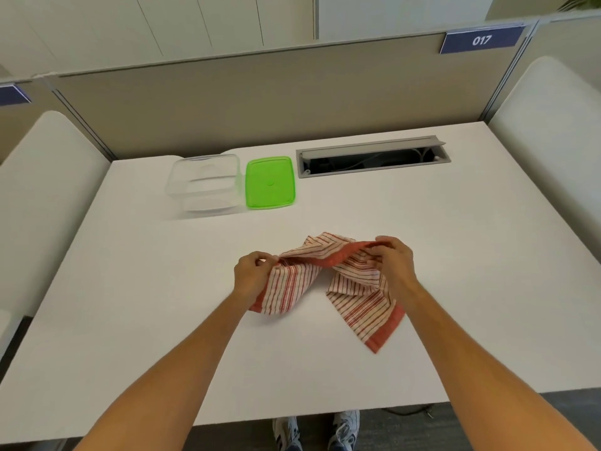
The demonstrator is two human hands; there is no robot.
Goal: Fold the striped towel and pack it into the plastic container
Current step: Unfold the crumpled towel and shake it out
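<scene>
Two hands — left hand [252, 276] and right hand [395, 260] — pinch the striped towel [354, 288] by its upper edge above the desk [130, 288]. No fold is made; the plastic container [205, 185] stands empty, green lid [270, 182] beside it — packing remains.

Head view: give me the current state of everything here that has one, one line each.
striped towel: unfolded, bunched, held up at its top edge
left hand: pinching the towel
right hand: gripping the towel
plastic container: open, empty
green lid: off, flat beside the container
cable hatch: flap open
</scene>
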